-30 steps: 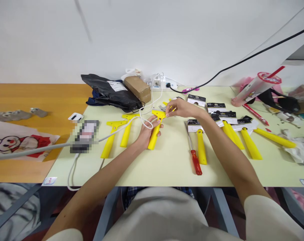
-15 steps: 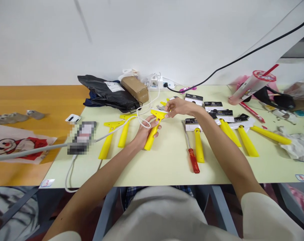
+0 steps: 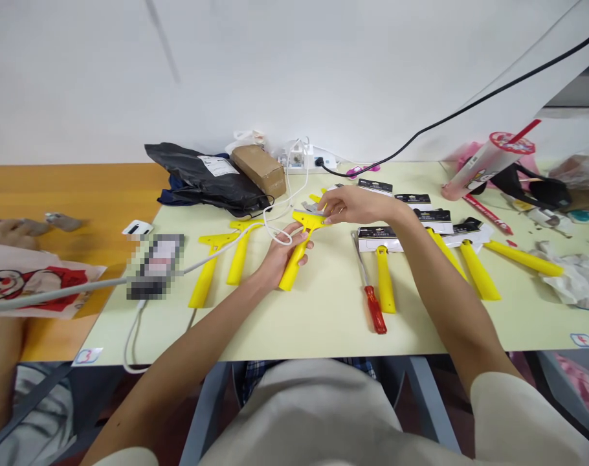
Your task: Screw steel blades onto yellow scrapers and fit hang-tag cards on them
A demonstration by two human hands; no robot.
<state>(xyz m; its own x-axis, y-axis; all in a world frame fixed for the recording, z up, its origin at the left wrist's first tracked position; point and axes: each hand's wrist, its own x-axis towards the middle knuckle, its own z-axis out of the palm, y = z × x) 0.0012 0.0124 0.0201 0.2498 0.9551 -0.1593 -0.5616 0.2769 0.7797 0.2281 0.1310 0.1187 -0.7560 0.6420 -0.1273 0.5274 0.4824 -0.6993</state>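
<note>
A yellow scraper with a T-shaped head is held by its handle in my left hand, head pointing away from me. My right hand is just beyond and right of that head, fingers curled down and close together beside small grey metal pieces. What its fingertips hold, if anything, is hidden. Two similar yellow scrapers, one nearer and one further back, lie left of my left hand. Right of it, a red-handled screwdriver rests beside a yellow handle.
Several black-and-white packets and more yellow handles lie under and beyond my right forearm. A white cable loops over my left hand. At the back are a black bag, a cardboard box and a tilted cup.
My right hand has shifted off the scraper head, slightly back towards the metal pieces. My left hand keeps its hold. Another person's hand has appeared at the far left.
</note>
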